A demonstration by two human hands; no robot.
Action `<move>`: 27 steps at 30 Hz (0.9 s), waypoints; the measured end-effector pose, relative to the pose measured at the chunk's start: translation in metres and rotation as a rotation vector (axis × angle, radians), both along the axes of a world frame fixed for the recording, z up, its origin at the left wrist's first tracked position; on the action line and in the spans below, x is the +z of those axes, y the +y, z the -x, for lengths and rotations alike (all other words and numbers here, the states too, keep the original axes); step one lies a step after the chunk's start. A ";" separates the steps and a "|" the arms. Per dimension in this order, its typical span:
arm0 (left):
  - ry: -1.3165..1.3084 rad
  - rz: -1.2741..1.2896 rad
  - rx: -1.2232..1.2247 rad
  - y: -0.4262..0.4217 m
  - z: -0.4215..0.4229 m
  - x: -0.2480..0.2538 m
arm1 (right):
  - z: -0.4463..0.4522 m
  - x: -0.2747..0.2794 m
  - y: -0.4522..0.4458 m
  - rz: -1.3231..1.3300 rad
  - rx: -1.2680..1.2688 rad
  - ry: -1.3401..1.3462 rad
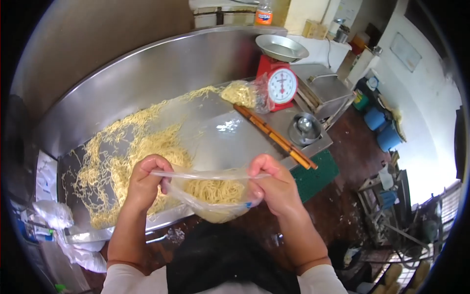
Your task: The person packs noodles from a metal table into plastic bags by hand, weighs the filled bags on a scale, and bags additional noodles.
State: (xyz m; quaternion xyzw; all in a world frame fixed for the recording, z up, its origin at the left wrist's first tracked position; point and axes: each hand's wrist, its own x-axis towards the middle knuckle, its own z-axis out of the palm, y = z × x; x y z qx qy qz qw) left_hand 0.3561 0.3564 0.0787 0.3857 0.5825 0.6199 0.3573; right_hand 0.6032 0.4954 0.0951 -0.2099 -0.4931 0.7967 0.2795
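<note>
Between my two hands hangs a clear plastic bag (182, 192) with yellow noodles (215, 191) inside. My left hand (149, 176) pinches one side of its mouth, and my right hand (270, 183) grips the other side, so the rim is stretched wide. The bag is held in front of my body, at the near edge of a steel table (230, 152). Loose noodles (156, 147) lie spread over the table's left half, just beyond my left hand. A second bag of noodles (240, 94) rests farther back, against a red scale.
The red dial scale (282, 85) carries a metal pan (282, 47). Two bamboo sticks (274, 136) lie slanting across the table, beside a metal bowl (304, 128). White plastic bags (54, 214) hang at the left. Blue bins (388, 137) stand on the floor at right.
</note>
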 end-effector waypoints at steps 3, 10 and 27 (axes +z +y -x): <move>0.041 -0.208 -0.075 0.039 -0.012 0.035 | -0.019 0.021 0.035 -0.054 -0.026 -0.009; 0.001 -0.510 -0.092 0.163 -0.016 0.107 | -0.035 0.108 0.139 -0.364 -0.100 0.019; 0.247 -0.238 0.161 0.509 -0.025 0.205 | -0.008 0.203 0.512 -0.754 -0.273 -0.128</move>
